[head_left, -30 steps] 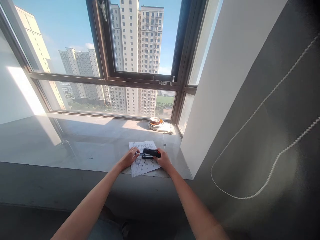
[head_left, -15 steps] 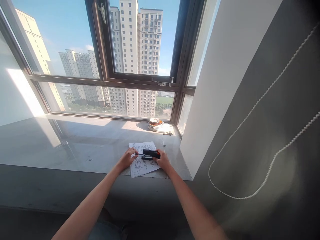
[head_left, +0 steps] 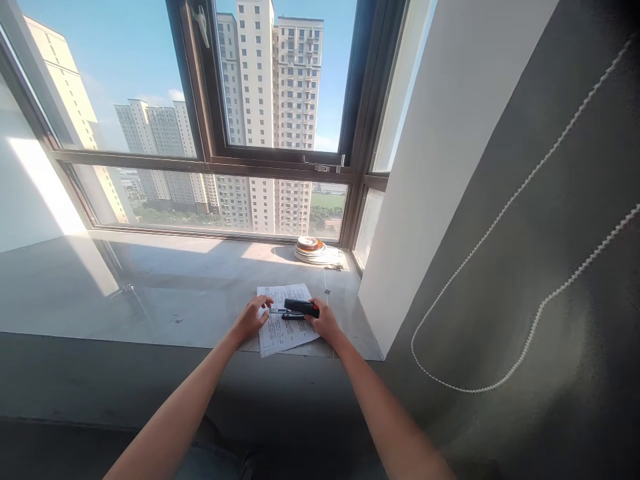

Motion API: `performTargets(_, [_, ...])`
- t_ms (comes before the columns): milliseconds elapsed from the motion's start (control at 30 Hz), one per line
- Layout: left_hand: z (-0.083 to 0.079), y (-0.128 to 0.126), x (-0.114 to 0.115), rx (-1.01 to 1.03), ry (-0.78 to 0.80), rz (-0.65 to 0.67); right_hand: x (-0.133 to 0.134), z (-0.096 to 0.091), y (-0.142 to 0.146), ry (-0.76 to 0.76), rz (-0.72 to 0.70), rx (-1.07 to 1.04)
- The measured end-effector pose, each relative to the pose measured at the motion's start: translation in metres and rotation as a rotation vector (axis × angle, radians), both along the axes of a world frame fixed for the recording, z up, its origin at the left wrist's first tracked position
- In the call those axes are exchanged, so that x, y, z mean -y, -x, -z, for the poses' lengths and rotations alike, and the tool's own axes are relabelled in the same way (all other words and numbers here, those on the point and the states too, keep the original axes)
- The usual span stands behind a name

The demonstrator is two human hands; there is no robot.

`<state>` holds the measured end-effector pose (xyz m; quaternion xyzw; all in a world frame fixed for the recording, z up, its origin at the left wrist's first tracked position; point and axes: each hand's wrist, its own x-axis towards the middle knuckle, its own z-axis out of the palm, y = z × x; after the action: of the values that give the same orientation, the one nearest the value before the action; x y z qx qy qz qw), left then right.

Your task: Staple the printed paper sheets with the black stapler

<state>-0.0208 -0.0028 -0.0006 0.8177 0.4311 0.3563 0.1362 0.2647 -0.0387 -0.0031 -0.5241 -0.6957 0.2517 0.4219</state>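
A black stapler (head_left: 302,307) rests over printed sheets of paper (head_left: 280,337) near the front edge of the sill. My right hand (head_left: 325,321) is wrapped round the stapler's right end. From its left end a narrow metal magazine (head_left: 277,311) sticks out between the upper arm and the base. Beside the tip of that magazine is my left hand (head_left: 249,320), its fingers curved and apart, over the left edge of the paper. Whether a fingertip still touches the metal is too small to tell.
A stack of round, plate-like items (head_left: 311,250) stands by the window at the back right. The pale sill (head_left: 165,293) stretches left, with small dark specks on it. A white wall (head_left: 420,160) rises on the right, and a beaded blind cord (head_left: 475,390) hangs beyond it.
My left fingers have loosened from their pinch at the magazine's end and spread slightly, moving a little left. My right hand keeps hold of the stapler. The view has shifted slightly.
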Motion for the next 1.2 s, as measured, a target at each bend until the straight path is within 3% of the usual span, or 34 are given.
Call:
performTargets(367, [-0.003, 0.002, -0.004, 0.124, 0.179, 0.005, -0.001, 0.000, 0.000, -0.017, -0.007, -0.025])
performTargets(500, [-0.003, 0.001, -0.006, 0.090, 0.204, 0.047, 0.000, 0.000, 0.001, -0.036, -0.086, -0.006])
performTargets(867, [-0.006, 0.000, -0.004, 0.019, 0.112, 0.070, 0.004, -0.003, 0.005, -0.064, -0.310, -0.026])
performTargets(1100, [-0.007, -0.001, -0.002, 0.051, 0.089, 0.062, 0.006, -0.002, 0.008, -0.140, -0.338, 0.074])
performTargets(1200, [-0.002, 0.000, -0.008, -0.003, 0.091, 0.022, 0.008, -0.002, 0.013, -0.111, -0.274, 0.118])
